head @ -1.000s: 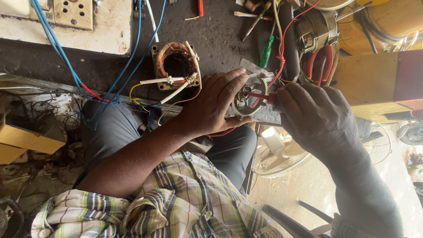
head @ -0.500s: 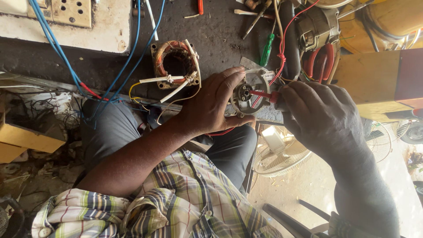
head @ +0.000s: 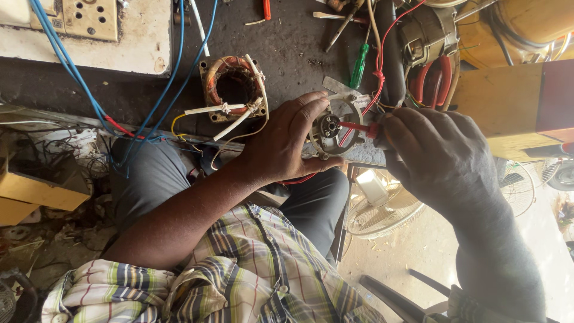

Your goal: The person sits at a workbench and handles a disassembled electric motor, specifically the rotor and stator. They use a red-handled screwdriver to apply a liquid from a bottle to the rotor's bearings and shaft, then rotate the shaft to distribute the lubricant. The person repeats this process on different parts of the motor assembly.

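Left hand (head: 281,146): middle of the frame, fingers curled around the left edge of a round metal motor cover (head: 333,127), thumb under it and fingertips over its rim, so the grip is closed on the part.
Motor cover: held just above the front edge of the dark workbench (head: 287,42), centre of the frame, its round hub facing the camera.
Right hand (head: 433,152): right of centre, fingers folded tight around the handle of a red screwdriver (head: 357,127); the handle itself is mostly hidden in the fist.
Red screwdriver: lies level, its tip pointing left at the hub of the cover (it seems to touch it, though the spot is too small to be sure).
Copper coil block (head: 233,87): on the bench, upper middle, left of the left hand, with white sleeved leads trailing toward the wrist.
Blue wires (head: 179,72): run from the top left down across the bench edge.
Socket plate (head: 89,18): upper left corner, on a pale board.
Green screwdriver (head: 359,66): on the bench, just above the cover.
Red-handled pliers (head: 433,81): upper right, beside a second motor body.
Fan guard (head: 382,212): on the floor, lower right of centre, below the hands.
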